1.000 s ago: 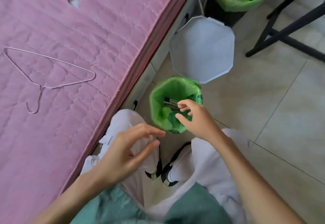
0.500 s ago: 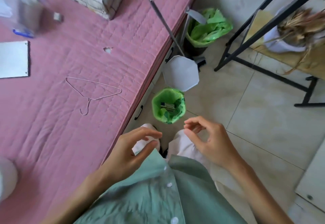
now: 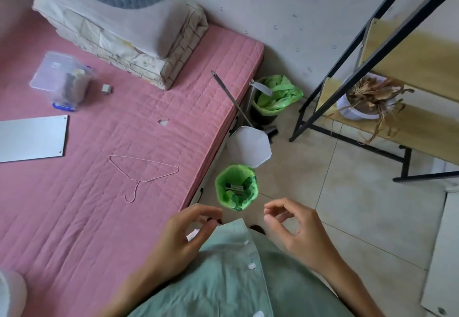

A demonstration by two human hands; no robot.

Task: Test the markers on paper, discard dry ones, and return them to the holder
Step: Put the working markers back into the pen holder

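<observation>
Above the bin (image 3: pixel 237 187), my left hand (image 3: pixel 183 239) and right hand (image 3: pixel 298 234) hang loosely spread, holding nothing; I'd reach carefully for the next marker.

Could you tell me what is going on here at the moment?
A person stands beside a pink quilted mattress, both hands empty. The left hand and right hand hover with fingers curled, just short of a small green-lined bin on the floor, its lid open. A few marker-like items lie inside it.
</observation>
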